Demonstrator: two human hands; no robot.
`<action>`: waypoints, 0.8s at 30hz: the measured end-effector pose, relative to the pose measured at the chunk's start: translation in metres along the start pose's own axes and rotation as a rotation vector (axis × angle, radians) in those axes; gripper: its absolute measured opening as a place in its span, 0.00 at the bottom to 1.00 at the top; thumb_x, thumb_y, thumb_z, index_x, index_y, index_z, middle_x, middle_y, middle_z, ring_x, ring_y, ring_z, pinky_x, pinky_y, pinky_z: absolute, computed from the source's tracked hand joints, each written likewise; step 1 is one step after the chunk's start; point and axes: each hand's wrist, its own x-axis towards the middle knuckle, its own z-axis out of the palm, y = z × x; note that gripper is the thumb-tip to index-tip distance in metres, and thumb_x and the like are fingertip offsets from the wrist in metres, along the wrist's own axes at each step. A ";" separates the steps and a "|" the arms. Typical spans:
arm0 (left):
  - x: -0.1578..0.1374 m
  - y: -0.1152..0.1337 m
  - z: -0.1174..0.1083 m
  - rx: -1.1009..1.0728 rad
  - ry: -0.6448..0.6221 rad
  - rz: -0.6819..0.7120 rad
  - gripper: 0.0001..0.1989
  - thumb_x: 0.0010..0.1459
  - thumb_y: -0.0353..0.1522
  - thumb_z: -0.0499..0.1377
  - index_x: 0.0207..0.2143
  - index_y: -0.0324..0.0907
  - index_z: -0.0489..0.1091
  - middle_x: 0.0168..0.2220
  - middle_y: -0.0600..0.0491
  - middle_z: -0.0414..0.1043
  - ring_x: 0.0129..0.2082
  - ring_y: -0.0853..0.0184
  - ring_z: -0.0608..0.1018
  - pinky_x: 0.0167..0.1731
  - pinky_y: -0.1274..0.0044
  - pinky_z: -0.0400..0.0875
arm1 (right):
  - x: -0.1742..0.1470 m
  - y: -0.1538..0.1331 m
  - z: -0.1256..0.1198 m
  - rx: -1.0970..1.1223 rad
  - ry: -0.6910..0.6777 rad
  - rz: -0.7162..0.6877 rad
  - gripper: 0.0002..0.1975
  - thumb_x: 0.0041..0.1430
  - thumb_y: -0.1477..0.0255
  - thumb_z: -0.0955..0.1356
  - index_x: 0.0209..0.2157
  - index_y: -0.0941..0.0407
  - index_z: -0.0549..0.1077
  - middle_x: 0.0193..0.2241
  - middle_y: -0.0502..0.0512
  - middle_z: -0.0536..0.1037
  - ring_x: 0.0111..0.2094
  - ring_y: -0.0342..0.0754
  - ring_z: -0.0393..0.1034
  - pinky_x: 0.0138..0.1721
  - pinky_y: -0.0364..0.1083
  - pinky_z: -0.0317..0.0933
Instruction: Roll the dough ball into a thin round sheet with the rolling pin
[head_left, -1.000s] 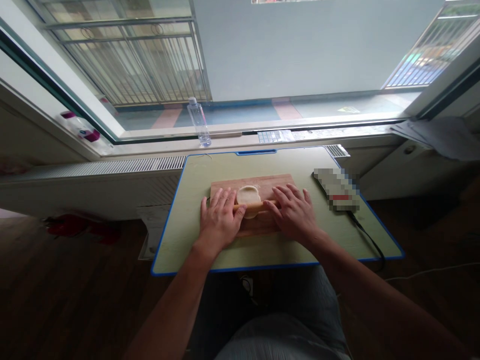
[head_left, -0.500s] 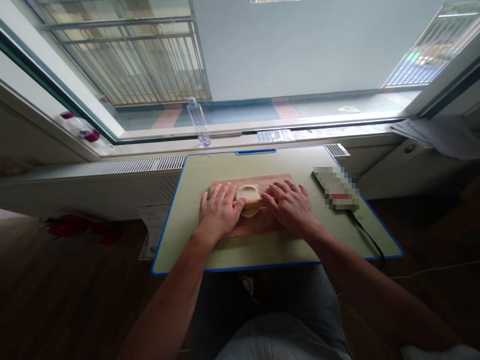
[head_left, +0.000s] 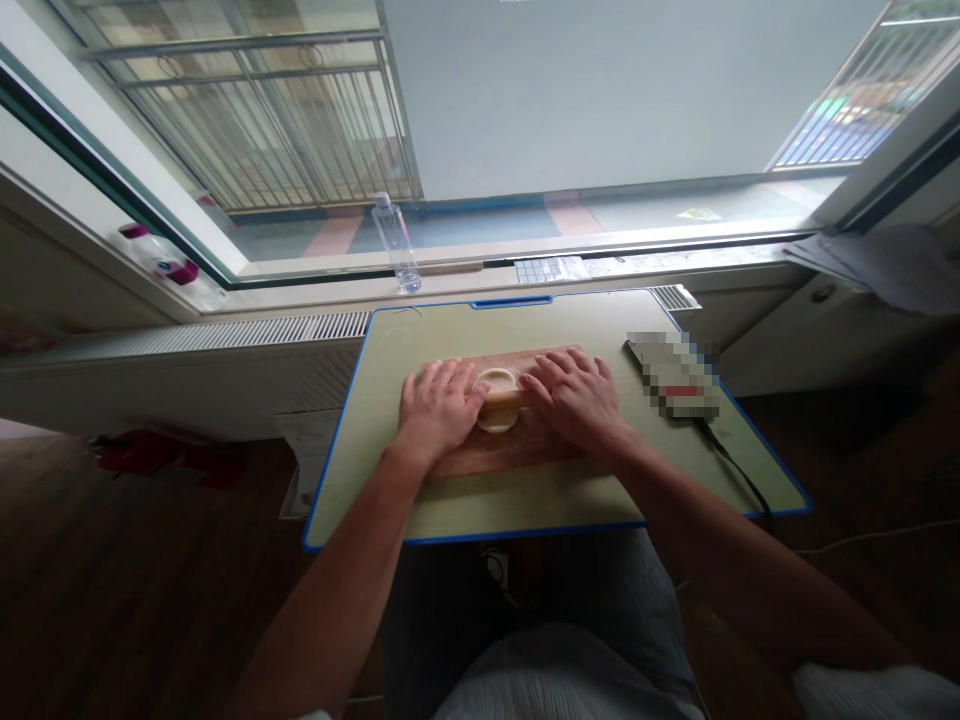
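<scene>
A round, flat piece of pale dough point(head_left: 498, 420) lies on a wooden board point(head_left: 495, 458). Across its middle runs a wooden rolling pin point(head_left: 504, 399), with dough showing on both the near and far sides. My left hand point(head_left: 441, 405) rests over the pin's left end, thumb along it and fingers stretched forward over the board. Over the right end lies my right hand point(head_left: 574, 395), its thumb side pressed on the pin. Both palms hide the pin's ends.
The board sits on a small folding table point(head_left: 375, 500) with a blue edge. At its right lies a blurred-out phone-like device point(head_left: 671, 375) with a black cable point(head_left: 731, 465). Beyond the table, a clear bottle point(head_left: 397, 245) stands on the windowsill, and another bottle point(head_left: 161, 255) is further left.
The rolling pin has rolled slightly away from me over the dough, and both hands have moved forward with it. The dough sits a little further right.
</scene>
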 end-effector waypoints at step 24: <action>0.036 -0.009 -0.002 -0.031 -0.135 -0.033 0.31 0.79 0.50 0.42 0.74 0.53 0.68 0.79 0.52 0.61 0.78 0.54 0.62 0.78 0.52 0.53 | 0.027 0.005 0.006 -0.017 -0.047 0.046 0.33 0.80 0.48 0.57 0.70 0.50 0.74 0.72 0.56 0.74 0.73 0.64 0.62 0.73 0.64 0.54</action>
